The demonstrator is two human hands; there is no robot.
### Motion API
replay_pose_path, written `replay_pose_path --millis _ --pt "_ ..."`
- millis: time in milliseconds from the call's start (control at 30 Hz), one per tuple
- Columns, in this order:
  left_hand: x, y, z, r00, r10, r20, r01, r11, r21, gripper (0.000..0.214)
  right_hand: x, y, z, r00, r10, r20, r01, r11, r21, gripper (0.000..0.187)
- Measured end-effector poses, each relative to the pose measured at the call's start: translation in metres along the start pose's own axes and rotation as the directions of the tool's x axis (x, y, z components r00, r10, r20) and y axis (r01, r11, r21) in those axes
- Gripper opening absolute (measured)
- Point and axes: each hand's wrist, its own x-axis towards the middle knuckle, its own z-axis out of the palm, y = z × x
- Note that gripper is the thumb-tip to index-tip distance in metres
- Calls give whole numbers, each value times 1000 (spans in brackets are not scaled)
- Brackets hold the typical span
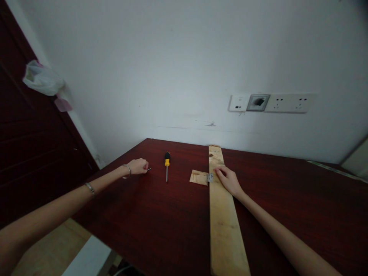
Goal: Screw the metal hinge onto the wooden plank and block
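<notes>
Looks like hinge work: left hand grips a metal bit, right hand rests on plank, can't tell if pinching anything; next probably needs steadiness.

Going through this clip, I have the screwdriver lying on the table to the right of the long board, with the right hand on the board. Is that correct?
Not quite: the head view shows the screwdriver on the table to the left of the long board. The right hand is on the board, as you say.
</notes>
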Motion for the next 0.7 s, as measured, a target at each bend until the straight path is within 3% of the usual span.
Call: replay_pose_path --millis 467,700 --pt "2 10 12 996 27 -88 -19 996 90 10 0 -1 0 1000 -15 10 15 1000 -2 30" --pt "2 22 -3 993 43 -107 -34 996 78 8 0 -2 0 1000 -10 0 10 1000 -5 30"
